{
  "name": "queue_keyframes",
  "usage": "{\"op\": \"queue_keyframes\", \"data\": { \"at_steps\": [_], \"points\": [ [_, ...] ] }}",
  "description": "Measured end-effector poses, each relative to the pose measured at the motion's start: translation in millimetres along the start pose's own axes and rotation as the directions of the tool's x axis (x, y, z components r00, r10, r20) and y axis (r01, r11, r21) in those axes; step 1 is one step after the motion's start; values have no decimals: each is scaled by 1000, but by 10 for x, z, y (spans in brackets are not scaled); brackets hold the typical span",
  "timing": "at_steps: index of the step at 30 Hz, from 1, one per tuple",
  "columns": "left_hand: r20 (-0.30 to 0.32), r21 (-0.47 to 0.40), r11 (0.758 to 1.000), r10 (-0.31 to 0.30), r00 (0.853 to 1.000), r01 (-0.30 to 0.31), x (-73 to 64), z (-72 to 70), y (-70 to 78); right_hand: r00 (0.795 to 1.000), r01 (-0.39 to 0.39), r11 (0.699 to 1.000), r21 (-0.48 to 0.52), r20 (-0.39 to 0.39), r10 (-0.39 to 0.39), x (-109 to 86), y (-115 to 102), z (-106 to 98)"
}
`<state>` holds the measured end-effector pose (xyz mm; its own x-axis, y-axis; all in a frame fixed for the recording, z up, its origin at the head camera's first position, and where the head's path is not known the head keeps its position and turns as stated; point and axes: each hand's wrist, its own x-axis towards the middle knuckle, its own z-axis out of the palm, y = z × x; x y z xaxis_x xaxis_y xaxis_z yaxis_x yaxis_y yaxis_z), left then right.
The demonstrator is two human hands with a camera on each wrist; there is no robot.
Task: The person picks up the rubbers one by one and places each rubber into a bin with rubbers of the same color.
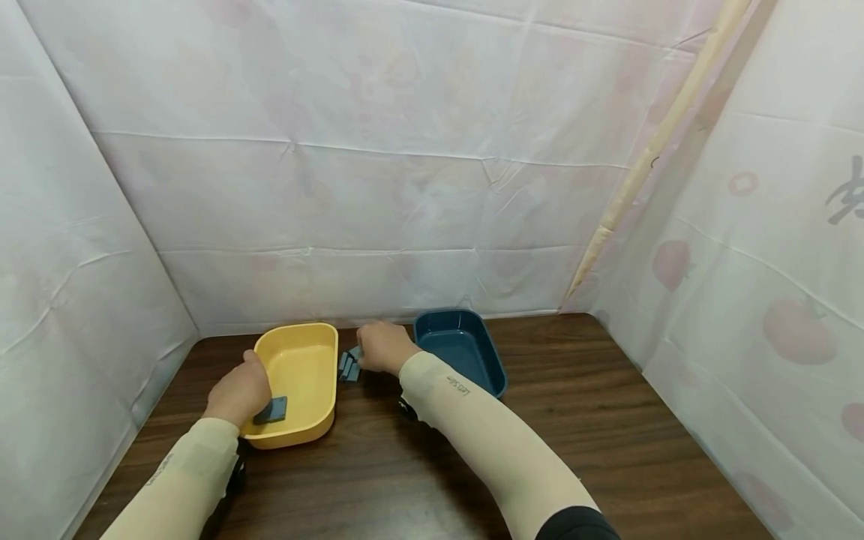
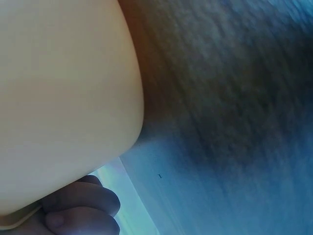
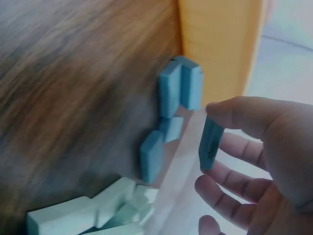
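My left hand (image 1: 239, 390) grips the left rim of a yellow tray (image 1: 329, 390). In the left wrist view, its curled fingers (image 2: 83, 205) show at the outer wall of the tray (image 2: 63, 93). A flat blue-grey piece (image 1: 275, 409) lies inside, beside that hand. Between the trays, my right hand (image 1: 386, 346) pinches a small dark blue-green block (image 3: 210, 144) between thumb and fingers, above the table. Several similar blue blocks (image 3: 169, 88) lie under it along the yellow tray's right side. Paler green blocks (image 3: 63, 215) are grouped close by in the right wrist view.
A dark blue tray (image 1: 466, 349) stands right of my right hand, partly hidden by the forearm. The brown wood-grain table (image 1: 607, 420) carries everything. White printed sheets (image 1: 378, 187) close off the back and both sides.
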<state>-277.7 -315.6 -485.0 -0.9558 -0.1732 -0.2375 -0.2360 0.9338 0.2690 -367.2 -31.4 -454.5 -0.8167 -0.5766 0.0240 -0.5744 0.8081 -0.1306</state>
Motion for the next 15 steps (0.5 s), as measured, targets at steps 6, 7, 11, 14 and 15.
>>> {"op": "queue_keyframes", "data": {
  "at_steps": [6, 7, 11, 14, 15],
  "points": [
    [-2, 3, 1000, 11, 1000, -11, 6, -17, -4, 998, 39, 998, 54, -61, -36, -59, -120, -169],
    [-2, 4, 1000, 12, 1000, -12, 7, -21, -4, 997, 51, 997, 65, -65, -47, -78, -151, -204],
    [-4, 8, 1000, 11, 1000, -11, 14, -33, 4, 992, 109, 990, 90, -76, -102, -117, -291, -261],
    [-3, 7, 1000, 8, 1000, -8, 21, -40, 16, 985, 162, 984, 78, -73, -157, -123, -413, -261],
    [-3, 8, 1000, 8, 1000, -8, 24, -42, 20, 981, 186, 980, 69, -68, -181, -123, -454, -250]
  ]
}}
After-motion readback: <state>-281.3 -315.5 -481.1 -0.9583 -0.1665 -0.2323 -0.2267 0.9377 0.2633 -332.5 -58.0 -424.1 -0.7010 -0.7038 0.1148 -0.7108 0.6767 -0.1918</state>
